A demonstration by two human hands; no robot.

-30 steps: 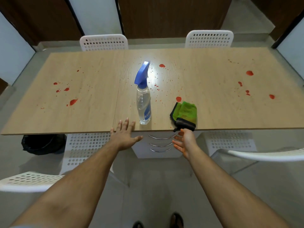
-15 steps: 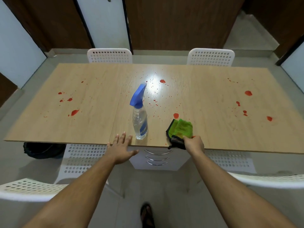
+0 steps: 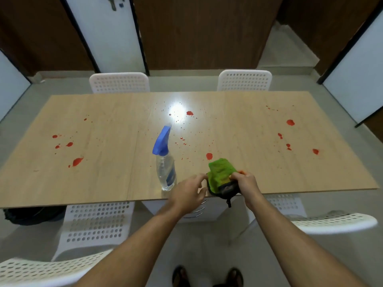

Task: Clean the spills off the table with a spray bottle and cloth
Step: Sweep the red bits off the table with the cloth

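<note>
Nearest: two feet in sandals on the floor, then two bare forearms reaching forward over white perforated chairs tucked under the near edge.

Right hand: closed on the cloth, a green cloth with a dark underside and a small hanging loop, bunched at the near edge of the desk. Fingers wrapped over its right side; grip appears firm.

Left hand: fingers loosely spread, holding nothing, tips touching or just short of the cloth's left edge (contact cannot be told).

Spray bottle: upright on the desk just to the left of the left hand, clear body, blue trigger head, nozzle pointing away toward the far side. Its long axis is vertical. The left hand is the nearer one, and the free one; judged likeliest to take the bottle, with a short sideways reach to the left and a wrap round the body below the trigger.

Spills: nearest red spot just beyond the cloth; a scatter of fine drops mid-desk beyond the bottle; a cluster toward the left, largest at; another toward the right, including. None appears wiped; task judged at its outset.

Far: two more white chairs, dark wood panelling.
</note>
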